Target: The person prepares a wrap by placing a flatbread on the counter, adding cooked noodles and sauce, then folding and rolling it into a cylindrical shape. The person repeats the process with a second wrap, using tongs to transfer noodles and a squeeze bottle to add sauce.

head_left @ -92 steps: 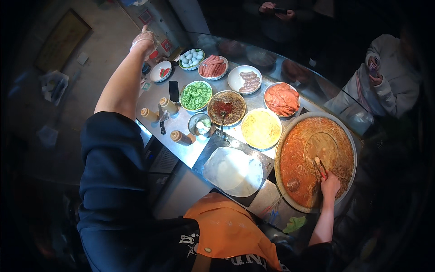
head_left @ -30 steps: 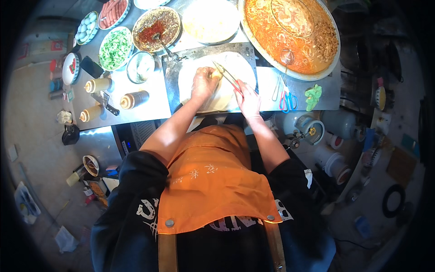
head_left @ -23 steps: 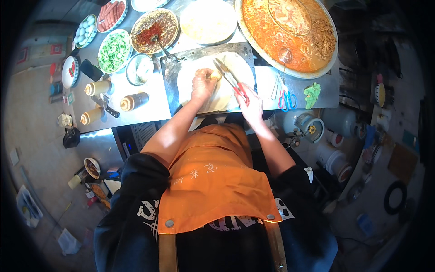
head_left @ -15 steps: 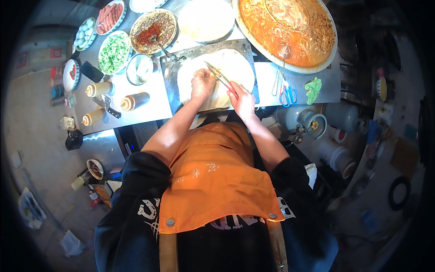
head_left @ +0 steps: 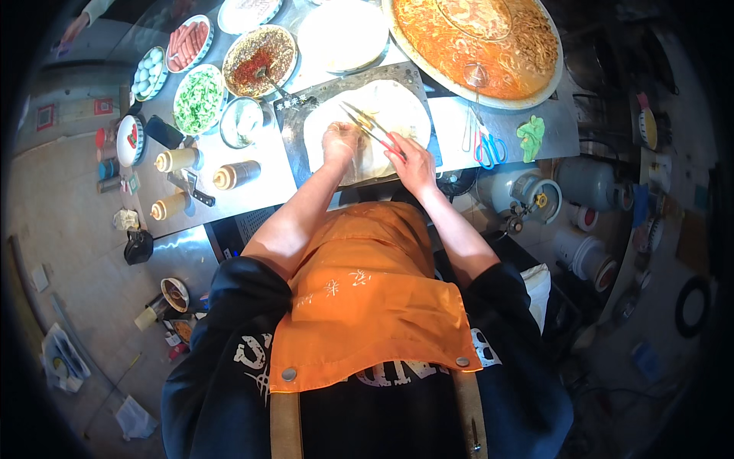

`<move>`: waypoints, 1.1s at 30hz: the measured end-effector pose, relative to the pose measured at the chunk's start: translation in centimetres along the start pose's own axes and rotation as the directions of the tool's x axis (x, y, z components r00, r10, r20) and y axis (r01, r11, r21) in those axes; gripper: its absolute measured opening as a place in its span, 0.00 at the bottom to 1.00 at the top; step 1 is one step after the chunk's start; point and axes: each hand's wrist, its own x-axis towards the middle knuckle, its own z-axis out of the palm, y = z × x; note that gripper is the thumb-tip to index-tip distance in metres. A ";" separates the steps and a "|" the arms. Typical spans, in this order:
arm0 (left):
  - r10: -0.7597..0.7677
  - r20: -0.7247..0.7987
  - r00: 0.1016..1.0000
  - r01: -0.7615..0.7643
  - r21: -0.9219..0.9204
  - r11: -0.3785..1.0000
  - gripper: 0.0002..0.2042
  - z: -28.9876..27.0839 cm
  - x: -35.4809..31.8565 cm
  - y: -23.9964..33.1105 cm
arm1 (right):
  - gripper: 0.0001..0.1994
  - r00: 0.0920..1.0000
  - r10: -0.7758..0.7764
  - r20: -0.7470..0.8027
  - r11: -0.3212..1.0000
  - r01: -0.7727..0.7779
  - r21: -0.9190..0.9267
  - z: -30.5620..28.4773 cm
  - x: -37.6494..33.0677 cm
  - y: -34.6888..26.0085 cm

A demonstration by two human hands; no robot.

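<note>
A round, pale sheet of flatbread (head_left: pixel 409 107) lies on a dark square griddle plate (head_left: pixel 293 131) in front of me. Over its middle, my right hand (head_left: pixel 413 164) grips red-handled scissors (head_left: pixel 375 135), their blades spread apart and pointing up and left. A small yellowish piece shows beside the blades, too small to name. Just left of the blades, my left hand (head_left: pixel 341 145) is closed with its fingers bunched low over the flatbread. What those fingers hold, if anything, is hidden from me.
Left stand bowls of chopped greens (head_left: pixel 199 99), sausages (head_left: pixel 188 44), eggs (head_left: pixel 147 74) and chilli seasoning (head_left: pixel 256 57), plus squeeze bottles (head_left: pixel 235 174) and a knife (head_left: pixel 201 196). A big pan of reddish food (head_left: pixel 428 38), blue-handled scissors (head_left: pixel 493 149) and a green cloth (head_left: pixel 530 138) lie right.
The scissors' blades have spread wider apart. Both hands stay close together over the flatbread. The whole view has shifted slightly, and another person's hand now shows at the far upper left.
</note>
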 end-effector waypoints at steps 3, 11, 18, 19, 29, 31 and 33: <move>0.056 -0.001 0.998 -0.056 0.008 0.998 0.09 -0.2 0.5 -0.4 | 0.18 0.997 0.056 -0.053 0.998 -0.054 0.038 0.4 -1.8 -0.8; 0.161 -0.007 0.987 -0.158 0.150 0.976 0.08 -1.3 2.4 -2.3 | 0.18 0.991 0.101 -0.091 0.990 -0.090 0.112 1.1 -3.3 -2.3; 0.170 0.030 0.985 -0.172 0.201 0.964 0.09 0.1 1.8 -0.7 | 0.21 0.987 0.087 -0.133 0.978 -0.110 -0.175 1.5 -3.6 -1.0; 0.152 0.018 0.988 -0.152 0.217 0.964 0.10 0.4 1.4 -0.4 | 0.21 0.988 0.069 -0.136 0.978 -0.094 -0.185 1.8 -3.4 -0.8; 0.381 -0.030 0.924 -0.305 0.541 0.784 0.11 0.0 1.4 1.2 | 0.23 0.997 0.007 -0.077 0.956 -0.029 -0.292 2.1 -2.3 0.4; 0.369 -0.020 0.929 -0.293 0.567 0.770 0.11 0.0 1.8 1.2 | 0.23 0.998 -0.003 -0.070 0.958 -0.017 -0.288 2.1 -2.0 0.3; 0.299 -0.023 0.954 -0.232 0.573 0.786 0.12 -0.1 2.5 0.8 | 0.23 0.998 0.023 -0.054 0.957 -0.038 -0.287 1.7 -1.9 0.0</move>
